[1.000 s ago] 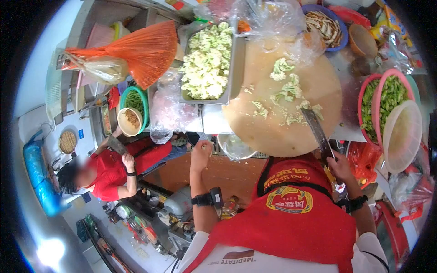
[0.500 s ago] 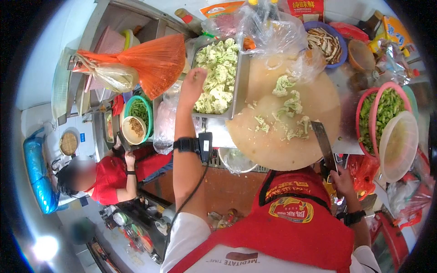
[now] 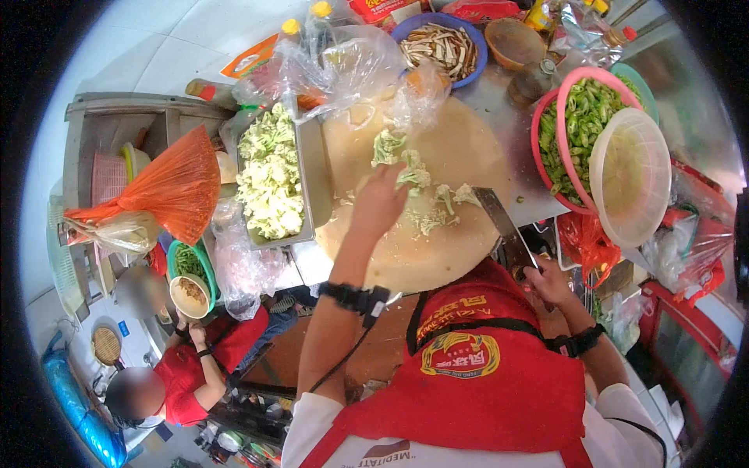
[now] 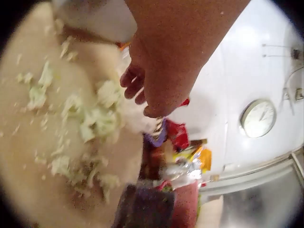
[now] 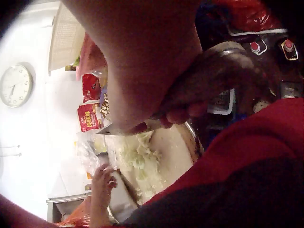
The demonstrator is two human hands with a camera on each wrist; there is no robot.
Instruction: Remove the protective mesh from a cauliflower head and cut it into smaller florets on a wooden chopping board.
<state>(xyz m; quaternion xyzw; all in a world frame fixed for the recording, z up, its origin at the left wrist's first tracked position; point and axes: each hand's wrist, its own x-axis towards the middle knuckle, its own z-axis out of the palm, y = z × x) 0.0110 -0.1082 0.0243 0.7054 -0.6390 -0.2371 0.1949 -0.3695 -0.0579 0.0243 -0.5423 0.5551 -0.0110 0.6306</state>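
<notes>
My left hand (image 3: 380, 199) reaches over the round chopping board (image 3: 406, 257), close to cauliflower pieces (image 3: 413, 171). In the left wrist view the fingers of that hand (image 4: 151, 88) hang loosely bent beside the florets (image 4: 102, 121), with nothing seen in them. My right hand (image 3: 549, 282) grips the handle of a cleaver (image 3: 502, 222) at the board's right edge, its blade tip near small florets and crumbs. A metal tray (image 3: 315, 175) of cut cauliflower (image 3: 269, 179) stands left of the board.
Behind the board lie clear plastic bags (image 3: 343, 66) and a blue bowl of sliced food (image 3: 441, 51). Baskets of green vegetables (image 3: 581, 117) stand at the right. An orange bag (image 3: 183, 183) hangs left. Another person (image 3: 187, 390) in red works at the lower left.
My left hand has moved from beside the counter, over the cauliflower tray, to the florets on the board. The head view has shifted; my right hand still grips the cleaver.
</notes>
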